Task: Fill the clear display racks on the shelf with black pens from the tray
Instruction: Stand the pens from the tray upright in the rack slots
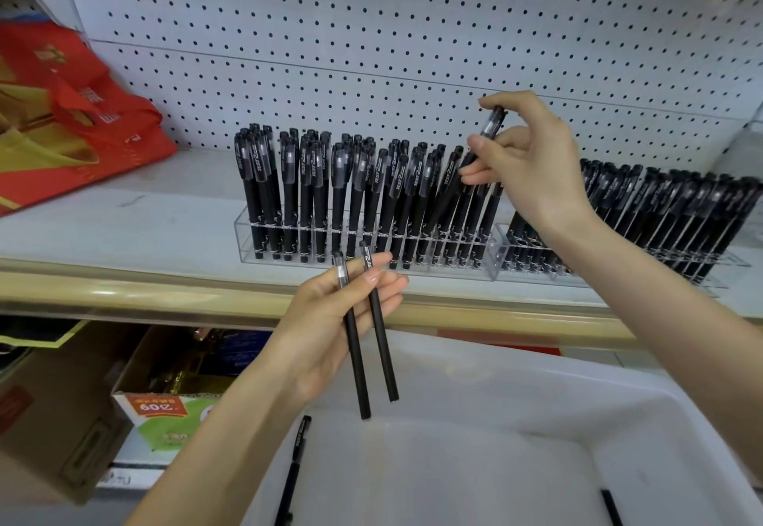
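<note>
Two clear display racks stand on the shelf, the left rack (264, 232) and the right rack (702, 265), both packed with several upright black pens. My right hand (532, 166) pinches a black pen (489, 129) by its cap end, tilted, its lower end among the pens at the left rack's right side. My left hand (330, 319) holds two black pens (373, 331) upright below the shelf edge, above the white tray (536, 393). Two loose pens lie in the tray, one at its left (295, 467), one at its lower right (611, 509).
A red and gold bag (70, 112) lies on the shelf at the left. White pegboard (371, 30) backs the shelf. Below the beige shelf edge (124, 290) sit cardboard boxes (53, 410) and a green-and-white carton (165, 414).
</note>
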Demonstrator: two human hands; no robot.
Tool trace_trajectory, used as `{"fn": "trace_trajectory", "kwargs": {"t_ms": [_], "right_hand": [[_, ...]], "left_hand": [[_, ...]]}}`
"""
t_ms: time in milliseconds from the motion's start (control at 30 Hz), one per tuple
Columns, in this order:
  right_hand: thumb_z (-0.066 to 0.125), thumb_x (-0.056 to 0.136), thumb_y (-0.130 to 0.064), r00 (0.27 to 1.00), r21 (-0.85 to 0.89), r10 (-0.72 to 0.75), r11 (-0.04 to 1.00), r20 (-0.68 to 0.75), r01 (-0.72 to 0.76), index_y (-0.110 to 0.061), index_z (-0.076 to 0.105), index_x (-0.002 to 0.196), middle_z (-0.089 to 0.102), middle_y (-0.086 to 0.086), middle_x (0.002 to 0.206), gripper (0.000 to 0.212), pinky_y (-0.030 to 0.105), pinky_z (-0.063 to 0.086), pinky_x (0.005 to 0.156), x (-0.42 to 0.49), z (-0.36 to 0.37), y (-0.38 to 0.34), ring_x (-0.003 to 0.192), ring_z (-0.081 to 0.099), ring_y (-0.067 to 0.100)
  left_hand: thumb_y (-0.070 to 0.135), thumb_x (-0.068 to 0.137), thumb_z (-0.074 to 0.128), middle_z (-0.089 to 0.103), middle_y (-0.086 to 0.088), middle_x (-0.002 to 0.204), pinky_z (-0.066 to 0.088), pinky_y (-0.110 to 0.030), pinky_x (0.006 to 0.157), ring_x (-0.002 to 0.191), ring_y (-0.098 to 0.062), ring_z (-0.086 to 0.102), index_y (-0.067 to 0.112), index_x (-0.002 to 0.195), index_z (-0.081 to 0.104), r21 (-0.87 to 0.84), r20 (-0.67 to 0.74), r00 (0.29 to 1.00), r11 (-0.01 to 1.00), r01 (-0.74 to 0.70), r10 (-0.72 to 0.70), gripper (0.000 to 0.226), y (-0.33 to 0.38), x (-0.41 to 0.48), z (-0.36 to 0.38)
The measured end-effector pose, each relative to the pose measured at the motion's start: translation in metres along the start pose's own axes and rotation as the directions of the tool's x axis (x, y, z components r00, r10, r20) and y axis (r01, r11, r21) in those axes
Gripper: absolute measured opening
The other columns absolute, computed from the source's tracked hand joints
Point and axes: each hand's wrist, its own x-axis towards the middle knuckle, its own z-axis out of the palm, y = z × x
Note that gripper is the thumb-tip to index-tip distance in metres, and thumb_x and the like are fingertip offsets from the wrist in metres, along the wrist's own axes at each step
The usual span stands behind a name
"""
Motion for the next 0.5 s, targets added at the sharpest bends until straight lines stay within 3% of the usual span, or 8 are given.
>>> {"fn": "trace_trajectory", "kwargs": {"t_ms": [267,400,500], "right_hand": [[0.061,0.093,-0.012,0.997,-0.133,-0.06,0.989,0.046,0.066,-0.018,0.046,0.127,0.065,0.006,0.074,0.037,0.015,0.053,0.062,-0.008,0.003,0.006,0.06,0.068,0.006],[0.065,0.091,-0.017,0.995,-0.214,-0.082,0.973,0.051,0.091,-0.019,0.037,0.108,0.061,0.005,0.067,0.033,0.023,0.055,0.056,-0.012,0.007,0.006,0.053,0.065,0.008],[0.065,0.091,-0.019,0.988,-0.311,-0.115,0.939,0.106,0.143,-0.016,0.042,0.103,0.062,0.002,0.066,0.027,0.03,0.056,0.059,-0.012,0.009,0.006,0.053,0.064,0.008]], "left_hand": [[0.003,0.092,0.053,0.07,-0.02,0.108,0.056,-0.031,0.085,0.102,-0.025,0.069,0.002,0.116,0.064,0.001,-0.005,1.0,1.0,0.008,-0.008,0.026,-0.002,0.001,0.0],[0.004,0.093,0.054,0.07,-0.02,0.108,0.057,-0.031,0.084,0.102,-0.024,0.069,0.002,0.116,0.064,0.011,-0.005,1.0,1.0,0.009,-0.009,0.026,-0.002,0.001,0.0],[0.004,0.092,0.054,0.07,-0.02,0.108,0.057,-0.031,0.084,0.102,-0.024,0.069,0.001,0.116,0.064,0.013,-0.002,1.0,1.0,0.011,-0.011,0.026,-0.002,0.001,0.0]]}}
